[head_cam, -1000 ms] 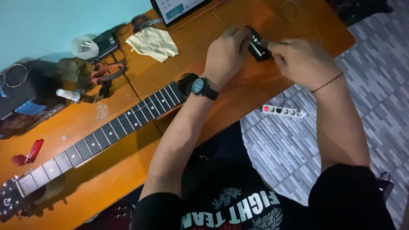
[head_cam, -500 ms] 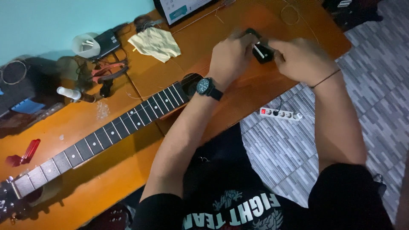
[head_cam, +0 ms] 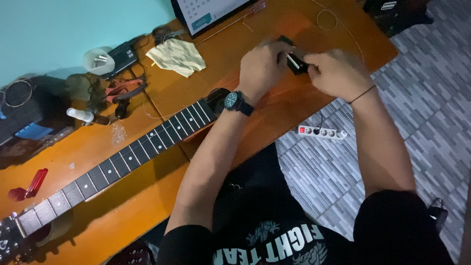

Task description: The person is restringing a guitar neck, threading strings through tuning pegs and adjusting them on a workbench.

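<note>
Both hands meet over the far part of the orange surface (head_cam: 274,105): the left hand (head_cam: 261,66) and the right hand (head_cam: 334,72) are closed together on a small black object (head_cam: 296,64) with a pale strip, held between them. Beyond the left hand stands a white calendar card (head_cam: 211,10); to its left lies a crumpled yellow cloth (head_cam: 177,56). Below the right hand, a white power strip (head_cam: 321,132) lies on the floor. Since half a second ago, the hands hold the same grip on the object.

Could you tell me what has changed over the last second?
Very little: both the left hand and right hand still work together on the small black object over the guitar body. Only the camera view shifted slightly. The guitar neck and yellow cloth stayed put.
</note>
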